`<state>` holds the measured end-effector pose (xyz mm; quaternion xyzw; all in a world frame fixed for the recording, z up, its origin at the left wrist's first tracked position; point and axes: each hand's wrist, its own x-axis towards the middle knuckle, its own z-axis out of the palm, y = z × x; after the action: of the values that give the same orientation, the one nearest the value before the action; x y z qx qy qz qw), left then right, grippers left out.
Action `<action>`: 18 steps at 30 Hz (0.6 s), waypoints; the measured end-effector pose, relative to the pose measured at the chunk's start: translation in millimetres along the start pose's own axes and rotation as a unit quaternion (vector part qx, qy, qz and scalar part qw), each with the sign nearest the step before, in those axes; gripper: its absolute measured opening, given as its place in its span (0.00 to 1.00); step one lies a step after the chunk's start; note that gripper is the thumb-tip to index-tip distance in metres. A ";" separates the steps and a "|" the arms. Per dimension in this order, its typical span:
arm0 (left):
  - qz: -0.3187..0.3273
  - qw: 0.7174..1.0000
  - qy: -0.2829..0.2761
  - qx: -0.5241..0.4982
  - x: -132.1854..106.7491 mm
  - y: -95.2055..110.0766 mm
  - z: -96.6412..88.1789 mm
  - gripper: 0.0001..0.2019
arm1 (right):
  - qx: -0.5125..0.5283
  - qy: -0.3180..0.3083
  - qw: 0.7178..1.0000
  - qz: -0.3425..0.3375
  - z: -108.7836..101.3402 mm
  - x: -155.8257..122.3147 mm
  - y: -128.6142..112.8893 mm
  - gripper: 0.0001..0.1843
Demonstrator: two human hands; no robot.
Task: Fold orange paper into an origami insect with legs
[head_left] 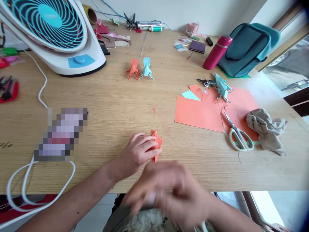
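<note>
A small folded piece of orange paper point(158, 141) lies near the front edge of the table. My left hand point(142, 148) rests over its left side, fingers stretched out and lying flat across it, hiding part of the folds. Nearer to me, my right hand point(171, 193) is raised in front of the table edge and smeared by motion. Whether its fingers hold anything I cannot make out. Two origami figures, one orange point(133, 68) and one light blue point(146, 68), stand farther back. Another light blue origami figure point(221, 87) sits on the right.
Orange paper sheets point(198, 112) lie on the right with scissors point(238, 133) and a crumpled cloth point(266, 129). A pink bottle point(218, 52) and teal bag point(248, 48) stand behind. On the left are a fan point(80, 60), a blurred-out phone-like object point(61, 135) and a white cable point(71, 170).
</note>
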<state>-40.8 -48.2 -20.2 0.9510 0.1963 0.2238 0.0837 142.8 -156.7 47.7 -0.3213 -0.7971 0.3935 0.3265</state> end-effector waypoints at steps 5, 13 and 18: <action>-0.061 0.998 0.013 0.001 6.8 2.5 -5.6 0.17 | 0.031 0.212 0.960 0.177 -40.2 24.1 71.2 0.10; -0.091 0.996 0.005 -0.005 3.9 2.4 -8.2 0.15 | -0.135 0.116 0.980 0.094 -30.2 15.6 84.4 0.18; -0.067 0.997 -0.009 0.035 3.8 2.8 -7.2 0.14 | -0.274 0.048 0.958 0.065 -28.6 12.5 83.8 0.19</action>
<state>-40.0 -48.6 -11.7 0.9400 0.2667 0.2018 0.0671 179.0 -94.6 -5.4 -0.4683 -0.8349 0.1647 0.2376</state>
